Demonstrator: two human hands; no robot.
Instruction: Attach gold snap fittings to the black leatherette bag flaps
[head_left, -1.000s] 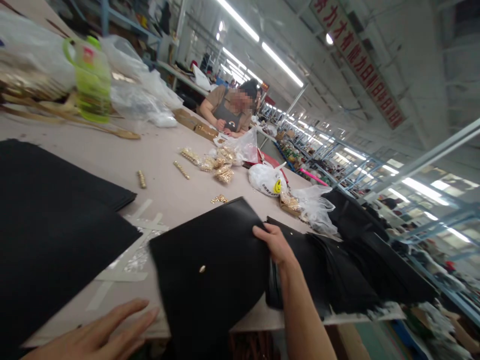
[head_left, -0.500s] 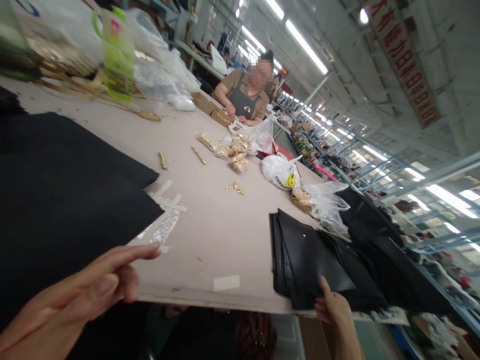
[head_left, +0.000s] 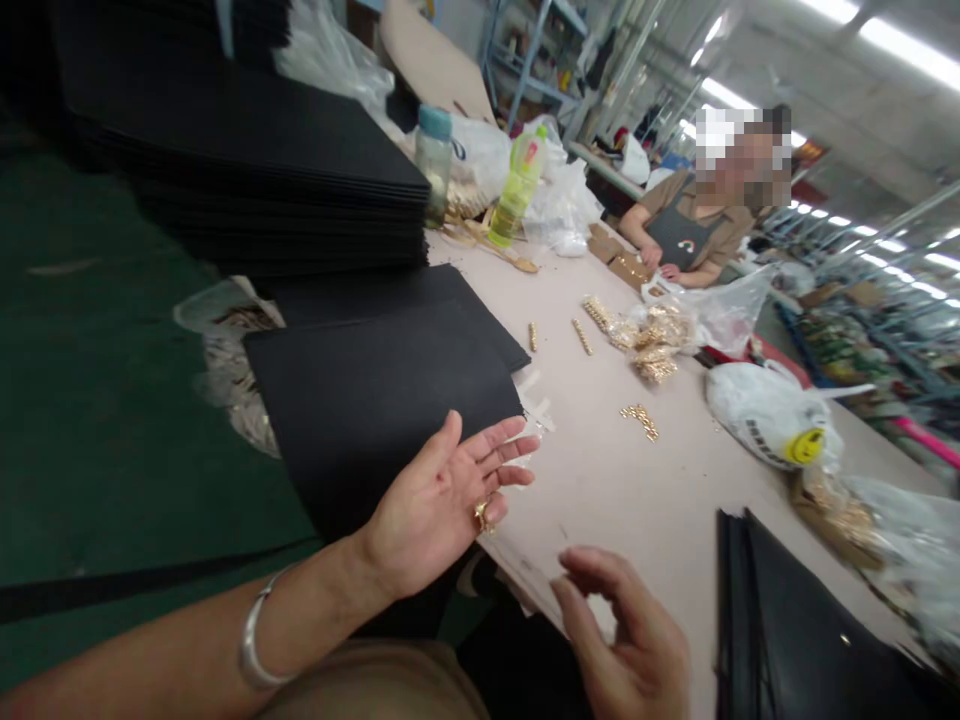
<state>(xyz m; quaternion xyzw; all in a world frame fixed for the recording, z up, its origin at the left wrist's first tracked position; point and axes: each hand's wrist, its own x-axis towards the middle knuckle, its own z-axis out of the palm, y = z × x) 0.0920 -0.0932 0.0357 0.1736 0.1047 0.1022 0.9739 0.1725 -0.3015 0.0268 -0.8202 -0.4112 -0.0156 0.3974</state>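
Palm up and grip spread wide, the left hand [head_left: 439, 505] reaches across the near corner of the black sheets [head_left: 382, 375], a smooth silver bangle [head_left: 257, 630] at its wrist and a gold ring [head_left: 481, 517] on one finger. The right hand [head_left: 637, 640], its grip curved with thumb and forefinger standing apart, hangs by the near edge of the pale, matte counter [head_left: 577, 470]. Whether the left fingers touch the sheets cannot be told.

The sheets, flat and dull with straight edges, lie on the left of the counter below a tall stack [head_left: 255, 180]. Glossier black panels [head_left: 802, 610] lie piled at right, the top one bearing a small bright stud. Tiny gold studs [head_left: 647, 428] lie loose mid-counter; beyond them sit ribbed gold rolls [head_left: 583, 337] and clear bags of gold pieces [head_left: 656, 365]. A co-worker [head_left: 686, 240] in a dark apron sits across the counter.

A second ago the right hand held a panel; half a second ago it was at the right pile, from which it has since come away. The view has swung left, bringing in the tall stack and green floor [head_left: 112, 400]. A broad bare stretch runs between sheets and panels.
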